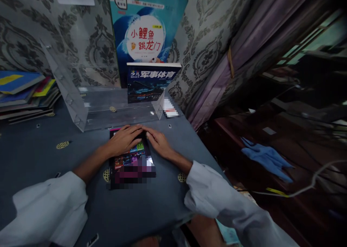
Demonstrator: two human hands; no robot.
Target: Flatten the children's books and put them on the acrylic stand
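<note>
A book (130, 160) with a dark cover and small colourful pictures lies on the table, its lower part blurred out. Flat across its upper half rests my left hand (125, 140), fingers stretched out to the right. My right hand (158, 141) is at the book's upper right edge, its fingers extended and meeting the left fingertips. Whether the right fingers press on the cover or only touch its edge, I cannot tell. Behind both hands stands a clear acrylic book rack (105, 111). A dark blue book (148, 88) stands upright in it, in front of a taller teal book (148, 16).
A stack of books (24, 91) lies at the left on the patterned grey table (35, 156). Patterned wallpaper rises behind. To the right hang a purple curtain (225, 77) and, lower down, a blue cloth (265, 156) and a pale cable (311, 183) beyond the table's edge.
</note>
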